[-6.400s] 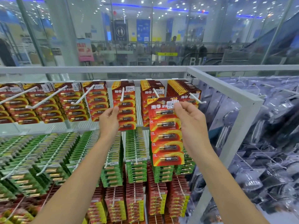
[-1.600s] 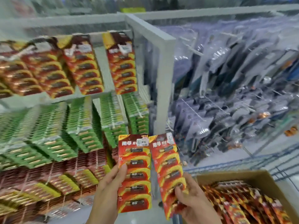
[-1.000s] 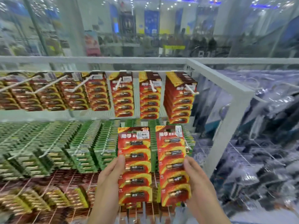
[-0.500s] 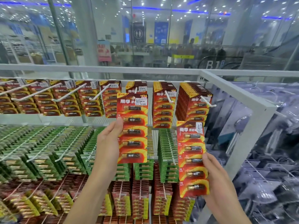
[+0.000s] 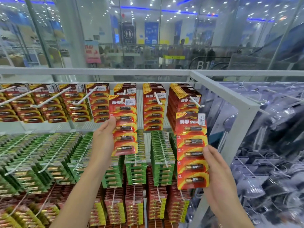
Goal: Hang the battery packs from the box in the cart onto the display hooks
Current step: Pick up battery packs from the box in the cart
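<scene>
Left hand (image 5: 105, 134) grips left edge of red battery pack (image 5: 125, 127), fingertips hidden behind card. Pack's top sits at white hook (image 5: 122, 100) tip; whether threaded unclear. Right hand (image 5: 213, 162) holds second pack (image 5: 191, 150) by right edge, below-right of hook and apart from it; fingers behind card unseen.

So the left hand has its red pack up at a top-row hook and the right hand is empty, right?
No: the right hand is not empty. It holds a second red pack lower down, as the head view shows. The left hand does have its red pack up at a top-row hook.
</scene>
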